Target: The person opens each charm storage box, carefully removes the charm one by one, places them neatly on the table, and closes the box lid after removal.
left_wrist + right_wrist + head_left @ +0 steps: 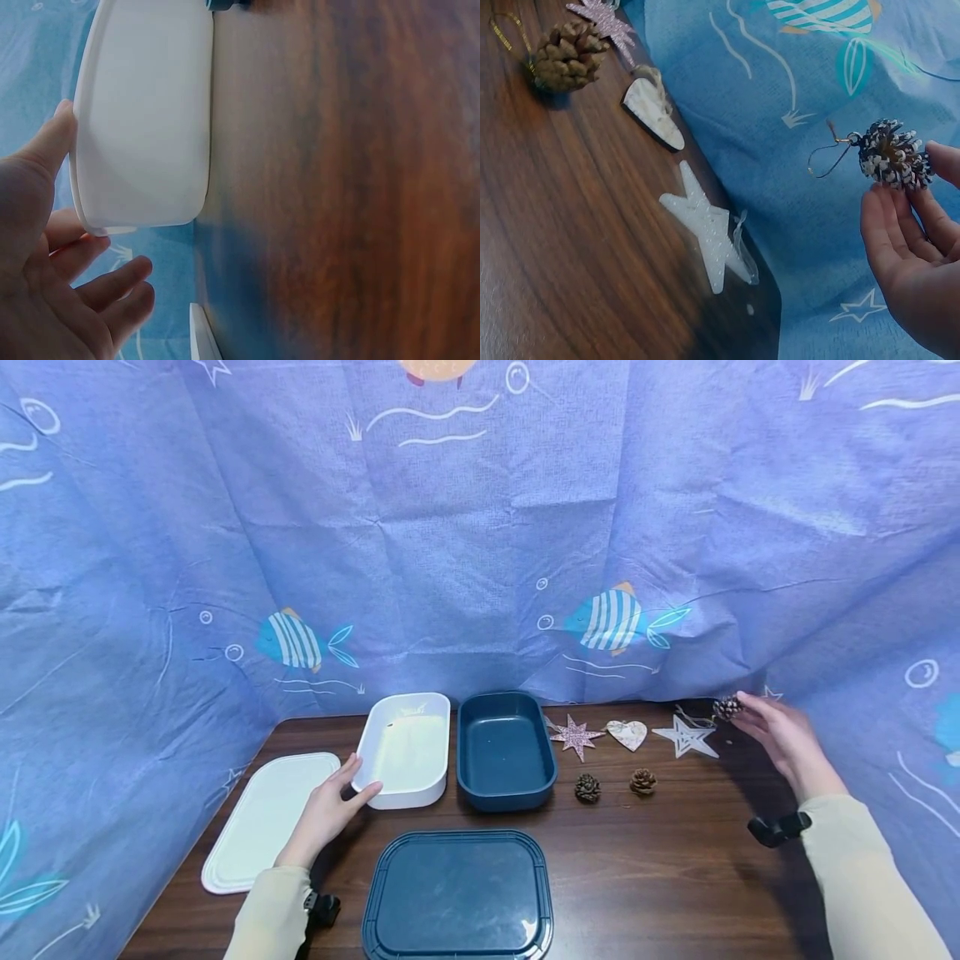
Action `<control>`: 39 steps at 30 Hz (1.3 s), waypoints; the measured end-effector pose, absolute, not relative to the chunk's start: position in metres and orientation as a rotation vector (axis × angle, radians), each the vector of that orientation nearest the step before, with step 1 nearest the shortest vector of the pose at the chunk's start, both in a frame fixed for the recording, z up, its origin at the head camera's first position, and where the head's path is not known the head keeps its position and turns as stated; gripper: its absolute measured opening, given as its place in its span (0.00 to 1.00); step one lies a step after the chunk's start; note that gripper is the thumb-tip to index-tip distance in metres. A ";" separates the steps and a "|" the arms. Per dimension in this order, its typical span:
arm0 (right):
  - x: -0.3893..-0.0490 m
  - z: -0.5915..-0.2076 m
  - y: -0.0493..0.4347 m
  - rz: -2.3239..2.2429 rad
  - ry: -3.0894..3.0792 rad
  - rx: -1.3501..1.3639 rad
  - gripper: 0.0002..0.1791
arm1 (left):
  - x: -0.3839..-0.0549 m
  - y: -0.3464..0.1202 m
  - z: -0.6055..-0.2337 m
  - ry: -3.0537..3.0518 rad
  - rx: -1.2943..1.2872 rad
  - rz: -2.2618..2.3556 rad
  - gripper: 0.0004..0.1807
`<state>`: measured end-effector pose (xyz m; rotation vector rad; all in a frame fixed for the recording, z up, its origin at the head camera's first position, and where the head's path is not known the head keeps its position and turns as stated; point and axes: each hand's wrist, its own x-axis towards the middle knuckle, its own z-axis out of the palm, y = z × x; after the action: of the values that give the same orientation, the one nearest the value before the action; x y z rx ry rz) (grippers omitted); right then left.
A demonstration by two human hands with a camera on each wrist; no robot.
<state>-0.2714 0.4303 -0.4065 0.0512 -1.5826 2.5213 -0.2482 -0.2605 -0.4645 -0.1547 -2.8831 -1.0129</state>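
Observation:
In my right hand [780, 739], thumb and fingers pinch a small pine cone [894, 156] with white-tipped scales and a thin hanging loop. It is held up off the table at the back right, beside a white glitter star [686, 737]. My left hand [327, 806] holds the near left corner of a white rectangular container [408, 789], thumb and fingers at its rim. A navy container [504, 802] stands right of the white one. Between it and the star lie a pink glitter star [576, 737], a whitish heart [628, 734] and two brown pine cones [588, 788].
A white lid [262, 818] lies at the left edge of the dark wooden table [645, 885]. In front of the containers is a navy lid [459, 893]. Behind the table hangs a blue fish-patterned cloth [480, 552], which also runs along both sides.

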 end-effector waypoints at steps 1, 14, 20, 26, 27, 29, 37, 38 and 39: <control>-0.270 -0.408 0.431 2.497 -1.614 0.044 0.13 | -0.248 -0.260 -0.465 -2.885 -0.154 -1.011 0.52; -0.271 -0.438 0.428 1.978 -2.342 -0.091 0.09 | -0.249 -0.259 -0.466 -2.873 -0.160 -1.002 0.50; -0.271 -0.448 0.423 2.021 -2.433 -0.044 0.08 | -0.252 -0.261 -0.467 -2.862 -0.166 -0.998 0.51; -0.269 -0.456 0.420 1.955 -2.588 -0.032 0.13 | -0.251 -0.261 -0.468 -2.881 -0.151 -0.993 0.52; -0.269 -0.457 0.420 1.920 -2.633 -0.038 0.17 | -0.251 -0.260 -0.468 -2.882 -0.150 -0.993 0.52; -0.269 -0.459 0.420 1.859 -2.704 -0.070 0.25 | -0.251 -0.260 -0.469 -2.882 -0.150 -0.994 0.52; -0.270 -0.464 0.419 1.803 -2.806 -0.201 0.34 | -0.251 -0.259 -0.468 -2.879 -0.140 -1.005 0.52; -0.270 -0.465 0.419 1.797 -2.810 -0.209 0.35 | -0.251 -0.259 -0.468 -2.880 -0.140 -1.004 0.52; -0.270 -0.465 0.419 1.788 -2.816 -0.211 0.35 | -0.251 -0.259 -0.469 -2.880 -0.140 -1.002 0.52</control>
<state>-0.2701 0.4193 -0.4652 -0.2110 -2.8156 1.7883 -0.2512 -0.2589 -0.4686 -0.1404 -2.8803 -1.0021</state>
